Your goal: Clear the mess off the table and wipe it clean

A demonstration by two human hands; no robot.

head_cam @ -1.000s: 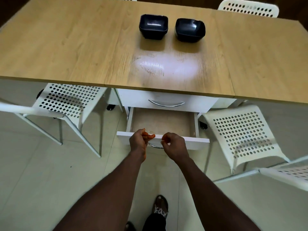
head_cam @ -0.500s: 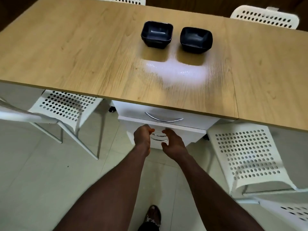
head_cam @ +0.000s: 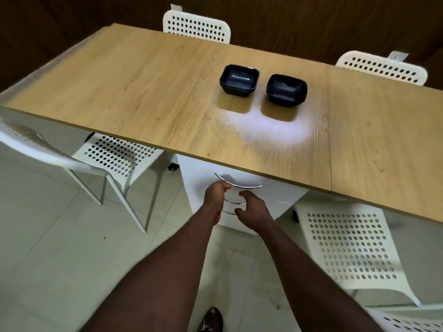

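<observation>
2 dark navy bowls on a light woodgrain table; white perforated chairs; white drawers.

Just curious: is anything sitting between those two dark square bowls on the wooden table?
Nothing: the head view shows bare wood between the left dark square bowl and the right one.

bare forearms, perhaps a patterned shoe

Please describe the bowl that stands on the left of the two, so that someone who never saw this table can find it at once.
Look at the long wooden table with white perforated chairs around it. Near its middle, just beyond a pale shiny patch, stand two dark square bowls side by side, not touching. The left bowl is the one further from the table's seam, and it looks empty like the right bowl.
</observation>
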